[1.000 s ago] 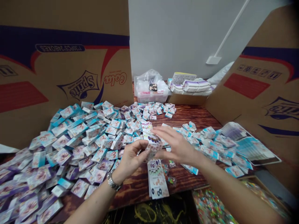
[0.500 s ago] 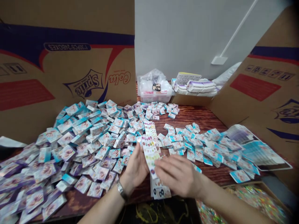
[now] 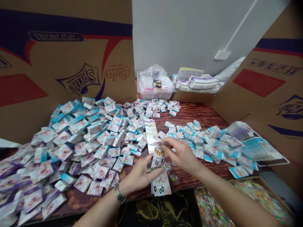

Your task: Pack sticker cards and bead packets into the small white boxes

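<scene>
My left hand (image 3: 142, 172), with a metal watch (image 3: 119, 191) on its wrist, is closed round the lower part of a printed sticker sheet (image 3: 158, 158) with small oval pictures. The fingers of my right hand (image 3: 183, 154) pinch the top of that sheet, which looks bent or folded. Behind it a long sticker strip (image 3: 151, 130) lies on the table. Nearer the front edge, below my left hand, lie more sheets (image 3: 161, 188) with dark oval prints. Small shiny wrapped pieces (image 3: 174, 179) sit on the wood beside them, partly hidden.
A large heap of small white, blue and purple boxes (image 3: 80, 126) covers the left; a smaller group (image 3: 210, 148) lies right. Flat stacked cartons (image 3: 258, 151) lie beyond. An open box of colourful wrapped pieces (image 3: 213, 205) stands front right. Big cardboard boxes (image 3: 113, 56) flank the table.
The sheet that stood long and upright in my left hand is now bent lower. My right hand has moved up to its top edge, and the left hand has closed round it.
</scene>
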Motion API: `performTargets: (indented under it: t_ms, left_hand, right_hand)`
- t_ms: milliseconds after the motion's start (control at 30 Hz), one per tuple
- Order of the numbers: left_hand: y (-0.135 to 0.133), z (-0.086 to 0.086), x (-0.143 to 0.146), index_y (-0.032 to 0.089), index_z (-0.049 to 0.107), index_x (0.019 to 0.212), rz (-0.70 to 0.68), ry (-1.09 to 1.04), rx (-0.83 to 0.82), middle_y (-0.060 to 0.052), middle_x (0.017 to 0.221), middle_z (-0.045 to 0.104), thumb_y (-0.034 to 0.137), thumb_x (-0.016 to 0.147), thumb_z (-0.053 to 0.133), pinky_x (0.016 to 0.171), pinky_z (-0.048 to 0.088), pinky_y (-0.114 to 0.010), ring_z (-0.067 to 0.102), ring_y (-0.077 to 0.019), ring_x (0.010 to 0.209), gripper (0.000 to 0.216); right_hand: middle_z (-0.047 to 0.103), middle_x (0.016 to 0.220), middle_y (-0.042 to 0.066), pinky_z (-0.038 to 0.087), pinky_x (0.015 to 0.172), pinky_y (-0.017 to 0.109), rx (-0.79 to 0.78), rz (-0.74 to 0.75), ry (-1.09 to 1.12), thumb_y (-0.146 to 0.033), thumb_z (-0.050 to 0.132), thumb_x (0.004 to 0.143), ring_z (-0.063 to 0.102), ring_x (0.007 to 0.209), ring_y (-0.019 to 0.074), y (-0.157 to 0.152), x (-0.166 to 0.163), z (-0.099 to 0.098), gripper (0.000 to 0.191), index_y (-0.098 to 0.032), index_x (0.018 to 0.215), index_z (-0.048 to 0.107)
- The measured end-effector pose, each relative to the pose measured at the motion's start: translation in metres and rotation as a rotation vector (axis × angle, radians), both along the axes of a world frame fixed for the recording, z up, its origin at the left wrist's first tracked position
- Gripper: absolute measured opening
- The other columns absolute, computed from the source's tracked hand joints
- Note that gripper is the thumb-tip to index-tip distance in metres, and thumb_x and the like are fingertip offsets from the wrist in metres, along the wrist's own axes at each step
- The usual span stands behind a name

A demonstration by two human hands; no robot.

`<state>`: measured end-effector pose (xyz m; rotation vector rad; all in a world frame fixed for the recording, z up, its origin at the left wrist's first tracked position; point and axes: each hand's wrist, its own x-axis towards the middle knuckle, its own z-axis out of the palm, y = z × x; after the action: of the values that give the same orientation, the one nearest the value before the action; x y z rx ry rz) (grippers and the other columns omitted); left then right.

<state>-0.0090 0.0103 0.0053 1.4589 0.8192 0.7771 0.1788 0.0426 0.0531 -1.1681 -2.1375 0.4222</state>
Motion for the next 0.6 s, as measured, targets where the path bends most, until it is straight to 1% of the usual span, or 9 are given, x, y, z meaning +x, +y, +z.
performTargets:
  t_ms: [67,100,167,267,333,400,467,533,600]
  left_hand:
    - [0.0,0.0,0.001,0.017,0.061,0.103,0.007,-0.033,-0.07,-0.006,0.096,0.064,0.037,0.084,0.057,0.084,0.045,-0.034,0.058,-0.0199,0.088,0.028]
    - [-0.001,-0.001,0.003,0.017,0.061,0.101,0.013,-0.09,-0.144,-0.006,0.096,0.063,0.036,0.085,0.056,0.084,0.046,-0.034,0.059,-0.0196,0.088,0.025]
    - [-0.001,-0.004,0.007,0.017,0.06,0.099,0.059,-0.248,-0.336,-0.005,0.096,0.063,0.034,0.083,0.058,0.081,0.048,-0.034,0.061,-0.0184,0.085,0.023]
    - [-0.001,-0.006,0.013,0.019,0.06,0.095,0.171,-0.494,-0.566,-0.002,0.088,0.064,0.022,0.075,0.066,0.072,0.048,-0.027,0.06,-0.0138,0.075,0.021]
    - [0.001,-0.004,0.014,0.018,0.062,0.09,0.159,-0.639,-0.651,0.0,0.082,0.065,0.009,0.065,0.068,0.071,0.046,-0.024,0.06,-0.0124,0.073,0.027]
    - [0.003,-0.002,0.012,0.016,0.064,0.088,0.076,-0.747,-0.704,-0.001,0.082,0.066,0.003,0.056,0.066,0.075,0.045,-0.025,0.06,-0.0142,0.076,0.035]
    - [0.005,0.0,0.011,0.016,0.065,0.09,0.029,-0.794,-0.743,-0.003,0.086,0.067,0.007,0.057,0.065,0.078,0.044,-0.028,0.06,-0.0167,0.081,0.034]
    - [0.006,0.001,0.011,0.016,0.066,0.088,0.096,-0.77,-0.742,-0.004,0.087,0.067,0.015,0.067,0.065,0.076,0.044,-0.027,0.06,-0.0155,0.08,0.021]
    - [0.005,0.001,0.013,0.016,0.067,0.084,0.191,-0.684,-0.688,-0.003,0.084,0.067,0.022,0.076,0.064,0.072,0.044,-0.024,0.059,-0.0131,0.076,0.01]
  right_hand:
    - [0.067,0.084,0.001,0.049,0.068,0.024,0.034,-0.022,0.015,-0.022,0.052,0.09,0.063,0.075,0.0129,0.002,-0.002,-0.004,0.01,-0.019,0.095,0.06]
    - [0.067,0.085,0.002,0.049,0.069,0.025,0.078,-0.034,0.02,-0.021,0.052,0.09,0.062,0.077,0.0134,0.0,-0.004,-0.006,0.01,-0.019,0.096,0.06]
    - [0.066,0.088,0.005,0.05,0.072,0.027,0.222,-0.024,0.001,-0.017,0.05,0.091,0.061,0.081,0.0144,-0.008,-0.005,-0.009,0.014,-0.017,0.098,0.061]
    - [0.067,0.093,0.009,0.051,0.076,0.031,0.475,0.11,-0.148,-0.012,0.047,0.09,0.06,0.087,0.0176,-0.025,-0.008,-0.013,0.02,-0.014,0.104,0.062]
    - [0.068,0.099,0.011,0.051,0.078,0.034,0.571,0.187,-0.261,-0.011,0.046,0.09,0.06,0.092,0.0204,-0.035,-0.01,-0.018,0.023,-0.011,0.106,0.063]
    - [0.068,0.102,0.012,0.05,0.078,0.037,0.603,0.191,-0.331,-0.012,0.045,0.09,0.059,0.094,0.0226,-0.04,-0.011,-0.023,0.024,-0.009,0.106,0.063]
    - [0.068,0.104,0.011,0.049,0.078,0.038,0.613,0.186,-0.368,-0.011,0.046,0.089,0.058,0.095,0.0232,-0.041,-0.009,-0.028,0.024,-0.01,0.106,0.064]
    - [0.068,0.101,0.01,0.049,0.078,0.038,0.615,0.213,-0.367,-0.01,0.048,0.089,0.058,0.094,0.023,-0.039,-0.007,-0.031,0.022,-0.011,0.105,0.064]
    - [0.068,0.095,0.009,0.049,0.077,0.036,0.546,0.233,-0.301,-0.01,0.047,0.089,0.058,0.09,0.021,-0.037,-0.006,-0.033,0.021,-0.013,0.102,0.064]
